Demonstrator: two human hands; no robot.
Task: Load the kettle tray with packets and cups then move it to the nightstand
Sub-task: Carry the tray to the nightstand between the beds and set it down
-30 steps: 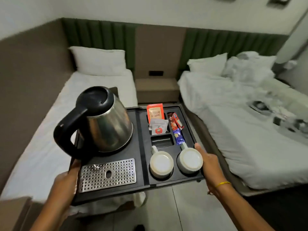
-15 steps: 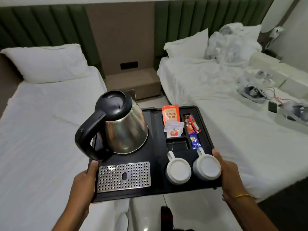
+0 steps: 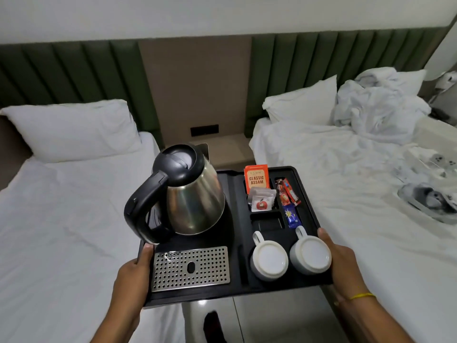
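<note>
Your left hand (image 3: pixel 133 271) was clamped on the left edge of the black kettle tray (image 3: pixel 237 292), thumb on the rim beside the perforated drip grate (image 3: pixel 190 268); your right hand (image 3: pixel 340 263) gripped the right edge next to the two upturned white cups (image 3: pixel 268 261). The steel kettle (image 3: pixel 190 196) stood at the tray's left, the packets (image 3: pixel 257 179) in the far-right compartments. Compared with half a second before, you had carried the tray further up the aisle between the beds: the nightstand (image 3: pixel 227 148) sat larger and nearly centred just beyond the tray, which remained in the air.
</note>
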